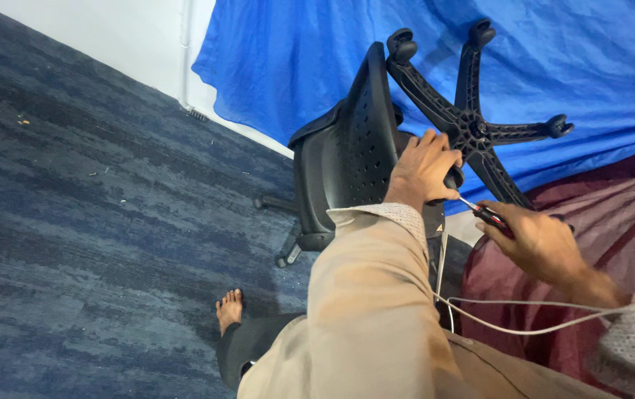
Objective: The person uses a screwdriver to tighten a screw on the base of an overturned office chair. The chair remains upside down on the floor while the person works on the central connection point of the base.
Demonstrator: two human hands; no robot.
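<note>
A black office chair (347, 159) lies tipped on its side on the carpet, its five-arm wheeled base (472, 118) pointing up at the right. My left hand (422, 168) grips the chair's central column just under the seat. My right hand (535, 240) holds a screwdriver (480, 213) with a red and black handle, its metal tip pointing at the column near my left hand.
Blue-grey carpet (96, 214) covers the floor at left. A blue cloth (295, 59) hangs behind the chair, and a dark red cloth (627, 214) lies at right. My bare foot (229, 310) rests on the carpet. A white cable (524, 318) runs across my lap.
</note>
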